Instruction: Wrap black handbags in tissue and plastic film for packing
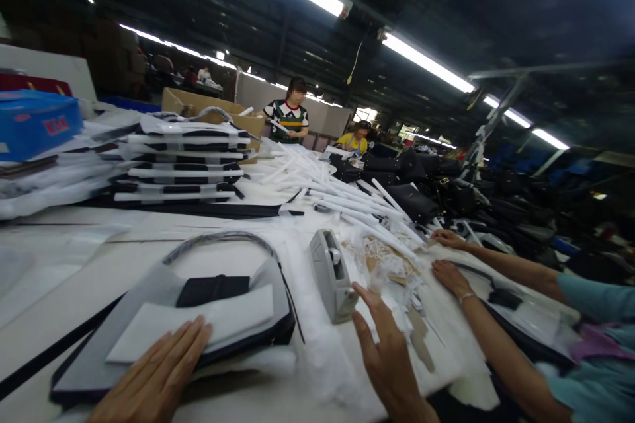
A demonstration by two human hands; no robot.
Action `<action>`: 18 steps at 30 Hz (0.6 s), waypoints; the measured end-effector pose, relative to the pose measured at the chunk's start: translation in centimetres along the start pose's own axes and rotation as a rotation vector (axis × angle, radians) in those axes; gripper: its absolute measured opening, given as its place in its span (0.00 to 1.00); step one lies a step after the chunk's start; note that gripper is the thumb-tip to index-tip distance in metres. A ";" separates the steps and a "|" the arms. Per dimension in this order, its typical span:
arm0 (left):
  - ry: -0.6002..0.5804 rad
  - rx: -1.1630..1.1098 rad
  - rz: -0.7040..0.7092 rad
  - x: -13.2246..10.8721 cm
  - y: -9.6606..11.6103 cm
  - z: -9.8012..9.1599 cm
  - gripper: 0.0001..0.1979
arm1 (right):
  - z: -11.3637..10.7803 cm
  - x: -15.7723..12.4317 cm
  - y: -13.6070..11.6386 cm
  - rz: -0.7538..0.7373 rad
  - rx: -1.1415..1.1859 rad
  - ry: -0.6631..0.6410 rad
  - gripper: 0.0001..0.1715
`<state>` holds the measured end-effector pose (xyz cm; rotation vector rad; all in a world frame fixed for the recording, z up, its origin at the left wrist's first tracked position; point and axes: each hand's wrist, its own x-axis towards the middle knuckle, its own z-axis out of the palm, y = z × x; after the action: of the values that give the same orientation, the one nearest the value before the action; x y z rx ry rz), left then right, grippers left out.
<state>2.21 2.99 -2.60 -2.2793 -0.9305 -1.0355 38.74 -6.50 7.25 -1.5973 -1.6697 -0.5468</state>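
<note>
A handbag point(153, 287) lies flat on the table in front of me, covered by a thin whitish sheet, its wrapped handle point(223, 236) arching away from me. On the bag are a dark flap or strap piece point(213, 290) and a folded white foam sheet point(238, 317). My left hand point(153, 370) rests flat on the foam's near edge, fingers stretched out. To the right stands a grey tape dispenser point(325, 277). My right hand point(384, 344) is at its near end, thumb and fingers apart; I cannot tell whether a fingertip touches it.
At right, a co-worker's hands point(451, 277) work by another bag point(506, 297). Scraps point(387, 261) lie beyond the dispenser. White tubes point(357, 205) pile up behind, near stacked wrapped bags point(183, 173), a blue box point(42, 125) and heaped black bags point(414, 201). Two people stand farther back.
</note>
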 end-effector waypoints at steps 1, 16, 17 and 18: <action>-0.003 0.014 0.001 0.2 0.0 -0.3 0.30 | -0.3 -0.8 0.9 0.031 0.008 -0.009 0.19; -0.069 0.065 0.013 2.4 1.2 -2.4 0.28 | 0.7 -3.0 -1.2 -0.008 0.222 -0.149 0.16; -0.067 0.074 0.010 2.5 1.4 -2.6 0.27 | 1.1 -2.4 -1.7 -0.041 0.239 -0.144 0.16; -0.064 0.083 0.008 2.5 1.5 -2.7 0.27 | 1.4 -1.7 -2.2 -0.071 0.259 -0.138 0.15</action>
<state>3.32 1.24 0.78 -2.2576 -0.9706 -0.9079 36.21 -6.84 5.50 -1.4176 -1.8235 -0.2464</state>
